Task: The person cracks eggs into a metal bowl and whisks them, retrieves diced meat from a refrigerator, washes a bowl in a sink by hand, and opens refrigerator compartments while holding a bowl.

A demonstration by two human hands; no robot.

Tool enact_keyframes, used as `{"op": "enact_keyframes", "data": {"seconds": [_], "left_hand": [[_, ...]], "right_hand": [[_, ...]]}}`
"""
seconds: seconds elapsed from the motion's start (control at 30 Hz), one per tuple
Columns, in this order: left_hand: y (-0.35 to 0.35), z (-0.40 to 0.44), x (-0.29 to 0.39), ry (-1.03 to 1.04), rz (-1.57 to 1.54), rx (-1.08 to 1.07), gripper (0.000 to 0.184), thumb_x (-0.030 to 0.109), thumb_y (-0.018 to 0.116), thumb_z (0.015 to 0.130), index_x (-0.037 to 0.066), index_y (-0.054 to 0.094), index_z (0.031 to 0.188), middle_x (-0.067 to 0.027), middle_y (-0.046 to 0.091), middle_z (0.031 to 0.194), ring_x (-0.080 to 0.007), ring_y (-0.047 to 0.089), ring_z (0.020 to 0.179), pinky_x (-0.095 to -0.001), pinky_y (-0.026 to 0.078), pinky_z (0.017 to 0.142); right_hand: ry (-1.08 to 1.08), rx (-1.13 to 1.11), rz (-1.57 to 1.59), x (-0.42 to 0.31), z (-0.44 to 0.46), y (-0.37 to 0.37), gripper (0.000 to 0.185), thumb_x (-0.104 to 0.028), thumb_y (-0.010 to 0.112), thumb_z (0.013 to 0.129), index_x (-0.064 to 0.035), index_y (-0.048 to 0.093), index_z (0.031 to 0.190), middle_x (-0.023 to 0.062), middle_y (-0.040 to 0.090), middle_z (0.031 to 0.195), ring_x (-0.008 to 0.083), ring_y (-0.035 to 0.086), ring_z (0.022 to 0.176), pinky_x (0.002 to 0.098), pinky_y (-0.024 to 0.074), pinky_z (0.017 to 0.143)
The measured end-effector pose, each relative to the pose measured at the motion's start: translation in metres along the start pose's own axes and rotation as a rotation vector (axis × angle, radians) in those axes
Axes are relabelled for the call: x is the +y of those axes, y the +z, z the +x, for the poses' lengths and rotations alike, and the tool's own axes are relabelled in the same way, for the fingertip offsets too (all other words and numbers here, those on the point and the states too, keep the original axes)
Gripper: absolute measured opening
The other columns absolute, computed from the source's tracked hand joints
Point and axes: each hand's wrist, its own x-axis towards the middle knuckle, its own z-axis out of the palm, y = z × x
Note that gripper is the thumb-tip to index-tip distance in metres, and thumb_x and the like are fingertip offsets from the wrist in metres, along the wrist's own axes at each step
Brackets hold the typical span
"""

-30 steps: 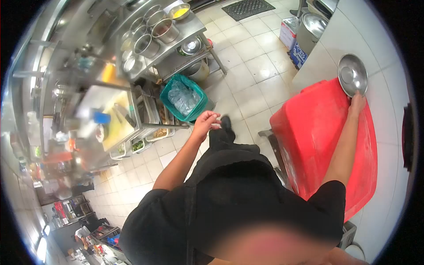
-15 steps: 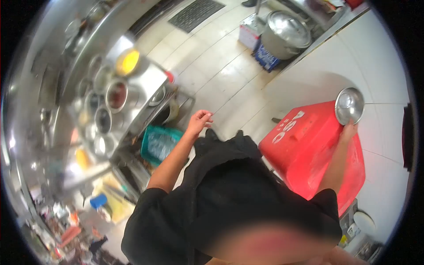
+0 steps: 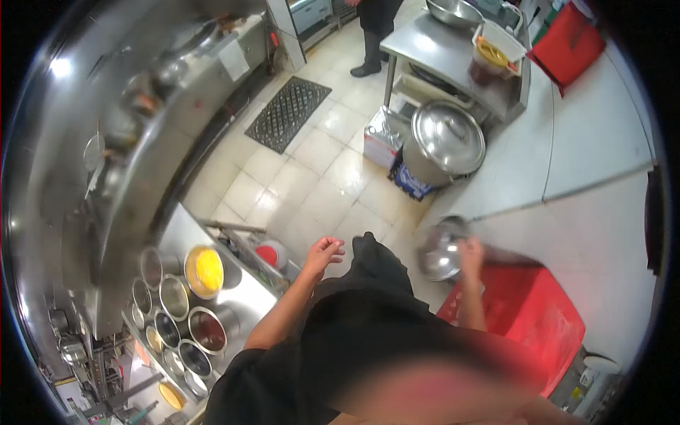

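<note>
Right hand (image 3: pixel 470 253) grips bowl (image 3: pixel 440 249), left hand (image 3: pixel 324 255) half-curled.

The right hand (image 3: pixel 470 255) holds a metal bowl (image 3: pixel 439 251) near a red container (image 3: pixel 549 315); the left hand (image 3: pixel 324 256) curls loosely.

Commercial kitchen, identified by metal pots (image 3: pixel 174 301) clustered on a steel desk (image 3: pixel 251 301), a large lidded stockpot (image 3: pixel 448 138) beside a second metal-topped desk (image 3: pixel 425 39) holding a steel bowl (image 3: pixel 453 11), and a black mat (image 3: pixel 288 113) on a tiled floor (image 3: pixel 294 188)
</note>
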Motion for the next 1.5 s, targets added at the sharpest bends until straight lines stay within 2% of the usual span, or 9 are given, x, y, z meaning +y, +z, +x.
{"op": "enact_keyframes", "data": {"seconds": [0.1, 0.17, 0.4, 0.53, 0.6, 0.67, 0.9, 1.13, 1.5], "left_hand": [[-0.003, 0.057, 0.068, 0.090, -0.074, -0.035, 0.018, 0.021, 0.059, 0.092, 0.007, 0.057, 0.103, -0.0061, 0.061, 0.107, -0.0174, 0.061, 0.090, -0.0332, 0.054, 0.072], [-0.010, 0.094, 0.109, 0.176, -0.181, -0.034, 0.018, 0.020, 0.060, 0.091, 0.007, 0.057, 0.104, -0.0050, 0.060, 0.104, -0.0166, 0.061, 0.089, -0.0333, 0.054, 0.072], [-0.081, 0.204, 0.219, 0.292, -0.297, 0.249, 0.012, 0.011, 0.065, 0.086, 0.011, 0.054, 0.091, 0.0021, 0.056, 0.086, -0.0081, 0.054, 0.076, -0.0255, 0.049, 0.065], [-0.132, 0.309, 0.241, 0.236, -0.165, 0.232, 0.017, 0.007, 0.065, 0.085, 0.012, 0.050, 0.077, 0.0033, 0.052, 0.074, -0.0064, 0.051, 0.066, -0.0231, 0.045, 0.057], [-0.144, 0.357, 0.271, 0.175, -0.099, 0.184, 0.021, 0.007, 0.064, 0.084, 0.012, 0.048, 0.072, 0.0033, 0.049, 0.071, -0.0070, 0.050, 0.064, -0.0240, 0.045, 0.055], [-0.143, 0.393, 0.320, 0.128, -0.049, 0.113, 0.023, 0.006, 0.063, 0.083, 0.012, 0.046, 0.069, 0.0032, 0.047, 0.069, -0.0079, 0.049, 0.064, -0.0248, 0.045, 0.053], [-0.165, 0.560, 0.405, 0.228, 0.224, 0.061, 0.019, 0.008, 0.064, 0.080, 0.008, 0.048, 0.071, 0.0005, 0.047, 0.067, -0.0103, 0.052, 0.065, -0.0282, 0.049, 0.056], [-0.219, 0.667, 0.482, 0.164, 0.056, 0.378, 0.014, 0.004, 0.063, 0.080, 0.006, 0.051, 0.074, -0.0020, 0.049, 0.070, -0.0138, 0.056, 0.064, -0.0343, 0.056, 0.055], [-0.344, 0.741, 0.618, 0.366, -0.499, 0.999, 0.019, -0.004, 0.055, 0.079, 0.002, 0.054, 0.097, -0.0099, 0.061, 0.092, -0.0226, 0.063, 0.079, -0.0360, 0.056, 0.058]], "right_hand": [[-0.241, -0.278, 0.385, -0.062, 0.079, 0.143, 0.029, -0.014, 0.058, 0.086, 0.0014, 0.059, 0.110, 0.0049, 0.064, 0.093, 0.0134, 0.057, 0.083, 0.0287, 0.0472, 0.074], [-0.329, -0.390, 0.084, -0.146, 0.123, 0.193, 0.027, -0.013, 0.057, 0.085, 0.0010, 0.059, 0.108, 0.0105, 0.064, 0.088, 0.0127, 0.057, 0.080, 0.0287, 0.0468, 0.073], [-0.555, -0.480, 0.100, -0.336, 0.254, 0.311, 0.020, -0.017, 0.056, 0.083, -0.0007, 0.058, 0.094, 0.0250, 0.057, 0.080, 0.0345, 0.059, 0.072, 0.0399, 0.0460, 0.066], [-0.507, -0.479, 0.041, -0.360, 0.324, 0.364, 0.026, -0.020, 0.057, 0.085, -0.0002, 0.058, 0.102, 0.0228, 0.062, 0.086, 0.0302, 0.063, 0.078, 0.0397, 0.0474, 0.069], [-0.440, -0.475, 0.239, -0.371, 0.345, 0.375, 0.030, -0.017, 0.061, 0.086, 0.0005, 0.060, 0.111, 0.0087, 0.063, 0.090, 0.0166, 0.059, 0.077, 0.0313, 0.0470, 0.068], [-0.426, -0.497, 0.185, -0.376, 0.370, 0.370, 0.041, -0.021, 0.062, 0.086, 0.0012, 0.055, 0.120, 0.0119, 0.063, 0.106, 0.0202, 0.061, 0.086, 0.0331, 0.0499, 0.075], [0.179, -0.233, 0.514, -0.367, 0.475, 0.369, 0.047, -0.015, 0.061, 0.088, -0.0024, 0.046, 0.131, 0.0096, 0.061, 0.101, 0.0146, 0.061, 0.074, 0.0273, 0.0533, 0.055], [0.016, -0.287, 0.584, -0.388, 0.668, 0.423, 0.034, -0.010, 0.055, 0.092, -0.0009, 0.049, 0.124, 0.0100, 0.062, 0.092, 0.0155, 0.059, 0.069, 0.0272, 0.0505, 0.054], [-0.372, -0.703, 0.392, -0.763, 0.931, 0.497, 0.053, -0.010, 0.061, 0.086, -0.0011, 0.044, 0.136, 0.0050, 0.062, 0.089, 0.0088, 0.057, 0.070, 0.0229, 0.0485, 0.057]]}}
